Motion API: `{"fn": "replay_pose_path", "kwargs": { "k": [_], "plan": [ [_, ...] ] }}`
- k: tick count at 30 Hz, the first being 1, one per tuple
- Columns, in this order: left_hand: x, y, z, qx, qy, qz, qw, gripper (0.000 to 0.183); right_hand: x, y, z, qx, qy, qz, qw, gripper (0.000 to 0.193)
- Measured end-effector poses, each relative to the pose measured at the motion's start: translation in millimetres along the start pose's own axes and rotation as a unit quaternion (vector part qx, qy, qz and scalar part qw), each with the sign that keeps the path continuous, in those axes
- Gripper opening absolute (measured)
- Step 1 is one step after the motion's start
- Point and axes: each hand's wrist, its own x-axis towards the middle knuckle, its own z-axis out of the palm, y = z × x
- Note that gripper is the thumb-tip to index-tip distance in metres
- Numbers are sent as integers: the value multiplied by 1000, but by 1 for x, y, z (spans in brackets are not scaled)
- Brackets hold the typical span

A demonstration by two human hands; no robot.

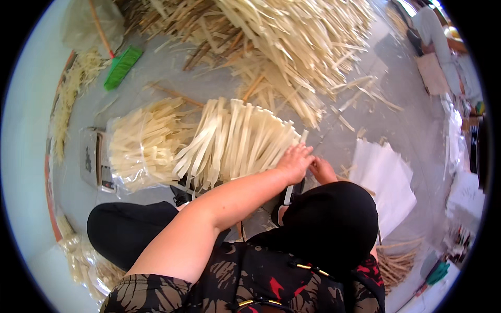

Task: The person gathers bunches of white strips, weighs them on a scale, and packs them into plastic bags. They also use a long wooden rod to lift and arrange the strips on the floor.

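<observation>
My left hand (295, 163) reaches across to the right end of a fanned row of pale flat strips (235, 138), which look like split plant fibre. Its fingers are bent over a single pale strip (303, 136), whose end sticks up above the hand. Right beside its fingertips is my right hand (323, 170), fingers drawn together; what they hold, if anything, is hidden. My raised knee covers the right forearm. The row of strips spreads over the floor in front of my feet.
A plastic-wrapped bundle of strips (143, 148) lies left of the row. Beyond it rises a large heap of strips (297, 41). A green broom (122, 67) leans at the far left. A white sheet (383, 182) and brown sticks (399, 263) lie at right.
</observation>
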Motion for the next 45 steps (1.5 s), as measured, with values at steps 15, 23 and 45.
{"fn": "replay_pose_path", "kwargs": {
  "k": [15, 23, 45],
  "plan": [
    [20, -6, -33, 310, 16, 110, 944, 21, -66, -54, -135, -260, -20, 54, 964, 26],
    [18, -30, -63, 307, -37, 0, 951, 21, -217, 55, -249, -416, 52, 126, 899, 22],
    [10, -29, -38, 284, -118, 46, 950, 16, -53, -65, -107, -91, -142, 195, 966, 16]
  ]
}}
